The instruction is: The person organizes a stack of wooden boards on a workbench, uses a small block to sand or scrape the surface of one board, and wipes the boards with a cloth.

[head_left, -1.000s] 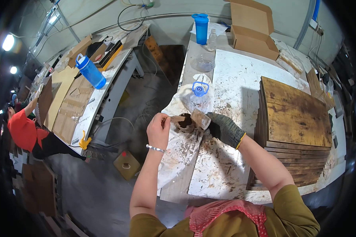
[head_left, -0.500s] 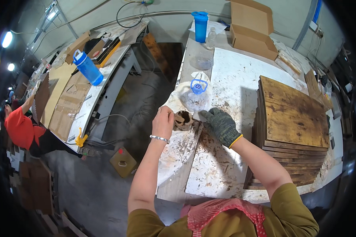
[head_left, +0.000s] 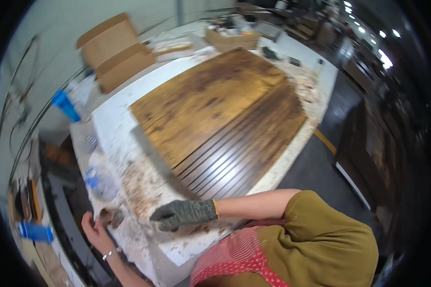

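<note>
My left hand (head_left: 97,235), bare with a silver bracelet, is at the rim of a small brown-stained cup (head_left: 112,217), its fingers closed on the near edge. Motion smears the fingertips. My right hand (head_left: 183,215) wears a dark grey knit glove with a yellow cuff. Its fingers are bent together over the white, dirt-flecked board (head_left: 138,184), and what they hold is too blurred to name. Beyond the cup stands a clear plastic bottle (head_left: 105,185) with a blue handle. A tall stack of brown wood-grain panels (head_left: 215,103) lies to the right of it.
An opened cardboard box (head_left: 124,67) sits at the back left, near a blue tumbler (head_left: 66,105). A carton of odds and ends (head_left: 232,40) stands behind the panels. Another blue bottle (head_left: 36,232) is on the side table at left. More dark panels (head_left: 368,158) stand at right.
My view has swung right, bringing the whole panel stack and the right side of the room into sight. My gloved right hand has drawn away from the cup; my left stays beside it.
</note>
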Tool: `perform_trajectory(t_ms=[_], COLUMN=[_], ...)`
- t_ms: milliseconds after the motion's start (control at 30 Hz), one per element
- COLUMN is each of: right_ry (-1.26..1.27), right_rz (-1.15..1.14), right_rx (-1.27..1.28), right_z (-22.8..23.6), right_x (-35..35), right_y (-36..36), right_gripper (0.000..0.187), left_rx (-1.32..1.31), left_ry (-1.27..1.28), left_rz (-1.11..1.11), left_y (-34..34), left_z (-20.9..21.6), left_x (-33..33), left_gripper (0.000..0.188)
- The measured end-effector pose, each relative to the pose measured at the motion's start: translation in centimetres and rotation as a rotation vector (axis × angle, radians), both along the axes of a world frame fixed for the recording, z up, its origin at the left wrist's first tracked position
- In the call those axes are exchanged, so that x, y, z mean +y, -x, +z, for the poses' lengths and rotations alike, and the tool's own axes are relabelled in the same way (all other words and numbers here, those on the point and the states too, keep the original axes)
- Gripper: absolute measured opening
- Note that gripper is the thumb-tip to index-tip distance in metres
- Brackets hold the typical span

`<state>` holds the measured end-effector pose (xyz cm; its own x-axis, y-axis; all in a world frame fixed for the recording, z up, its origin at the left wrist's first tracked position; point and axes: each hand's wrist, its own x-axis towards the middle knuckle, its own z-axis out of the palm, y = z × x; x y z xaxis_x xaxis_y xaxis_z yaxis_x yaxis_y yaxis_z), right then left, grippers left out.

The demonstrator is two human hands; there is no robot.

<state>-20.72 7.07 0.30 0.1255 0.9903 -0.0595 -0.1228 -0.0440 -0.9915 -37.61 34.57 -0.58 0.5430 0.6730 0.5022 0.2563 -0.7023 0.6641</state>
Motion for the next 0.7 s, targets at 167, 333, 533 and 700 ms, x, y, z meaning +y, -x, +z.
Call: perform_trajectory(t_ms=[167,333,533,700], right_ry=[0.096,0.214,0.686,0.907], right_rz=[-0.325,-1.213,-1.591,-1.446], right_rx=[0.219,-0.023,-0.913,-1.082], right_z=[5.7,-0.1,-5.7,-3.5], right_x=[-16.0,-35.1,-50.9,-52.6], right_y=[-4.2,-10.4,-16.6,-20.3], right_gripper=[0.070,0.058,0.047,0.044], left_rx=[0.215,0.267,0.499,0.645], left_ry=[0.114,-0.019,-0.284,-0.197], left_rz=[-0.314,-0.454,-0.467,-0.466], left_y=[-7.5,-15.2,-21.8,-22.5], left_z=[2.4,5.0,6.0,5.7], left_x=[-5.2,-12.1,-16.2,-17.6], left_gripper=[0.015,0.034,0.038,0.037])
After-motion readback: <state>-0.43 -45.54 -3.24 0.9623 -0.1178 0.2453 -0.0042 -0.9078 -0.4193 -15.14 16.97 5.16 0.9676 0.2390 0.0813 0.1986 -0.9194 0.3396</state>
